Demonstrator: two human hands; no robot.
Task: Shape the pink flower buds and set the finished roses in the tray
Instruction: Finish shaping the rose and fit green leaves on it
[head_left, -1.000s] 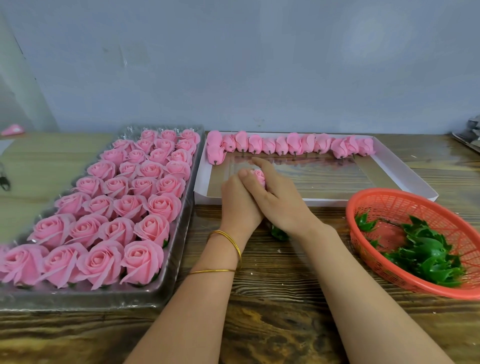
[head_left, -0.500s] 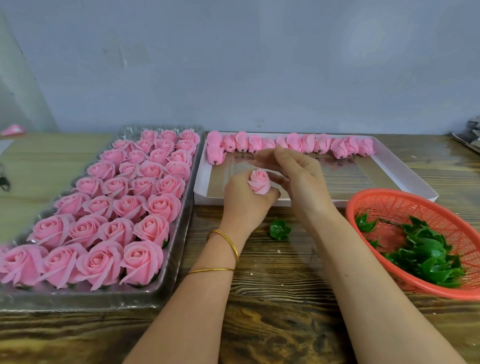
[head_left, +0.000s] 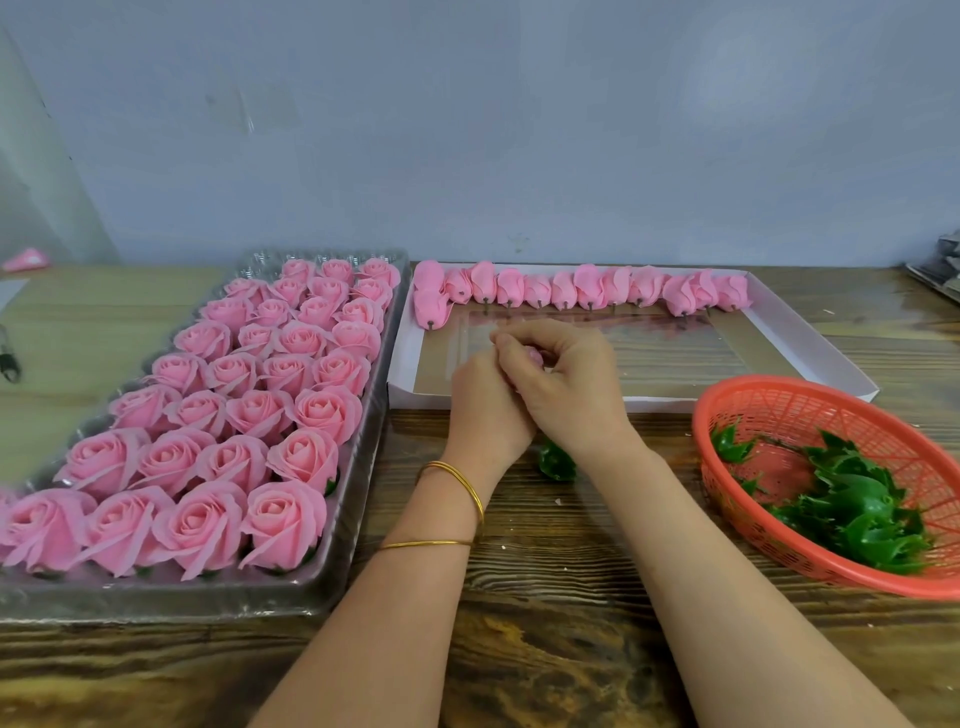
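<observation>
One wooden counter (head_left: 545, 649) carries everything in front of you. On its left lies one clear plastic tray (head_left: 208, 603), the largest piece. It holds the finished roses (head_left: 283, 519): eight rows, four across, except three in the far row, so thirty-one by count, with a scrap of pink at the left edge that cannot be made out.

To the right of the tray, just beside it, sits one shallow white box (head_left: 810, 343). Thirteen unshaped buds (head_left: 589, 286) line its far wall, one of them doubled up at the left corner.

One orange-red basket (head_left: 769, 380) stands near the box's right front corner. It holds a heap of green calyxes (head_left: 857, 509), too tangled to count.

Your two hands meet over the front edge of the box. Your left grip (head_left: 483, 410) is clenched around one bud (head_left: 535, 356), and your right grip (head_left: 566, 384) curls over it from above, fingertips pinching. Only a sliver of pink shows between them.

One loose calyx (head_left: 556, 461) lies on the counter below your wrists. Two thin gold bangles (head_left: 457, 483) ring your left wrist.
</observation>
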